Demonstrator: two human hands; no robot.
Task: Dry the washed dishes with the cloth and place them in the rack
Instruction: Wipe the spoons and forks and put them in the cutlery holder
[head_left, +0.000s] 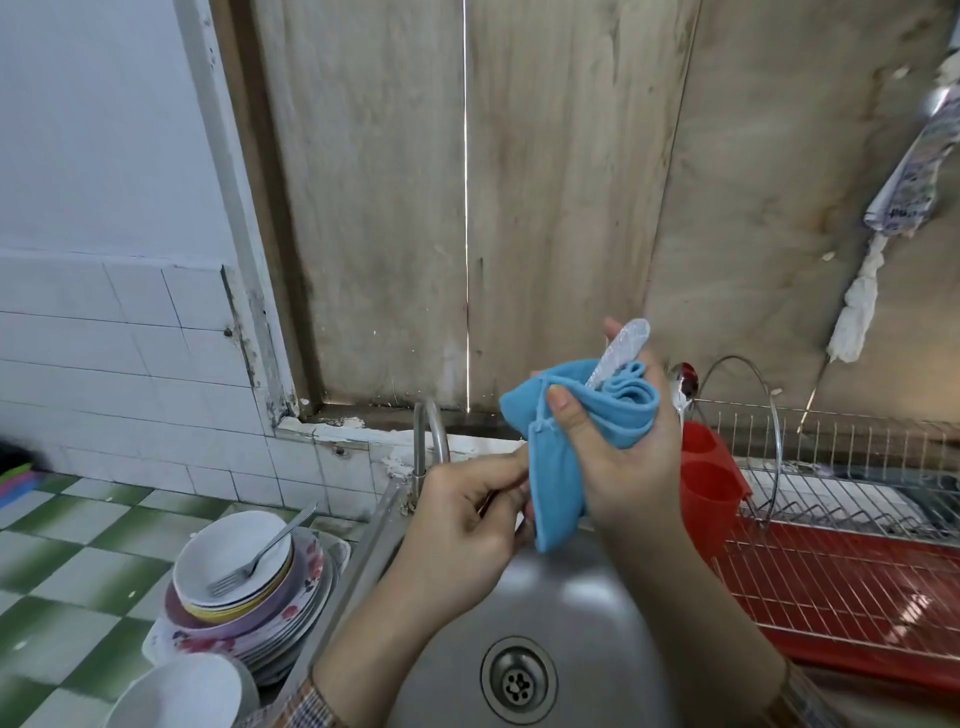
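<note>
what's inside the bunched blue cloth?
A silvery utensil sticks out the top of the blue cloth, which the right hand grips. Its lower end is covered; the type is unclear.

Bare forearms, checked plaid sleeve cuff, short unpainted nails

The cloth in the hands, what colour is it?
Light blue; the cloth shows clearly in the head view.
</note>
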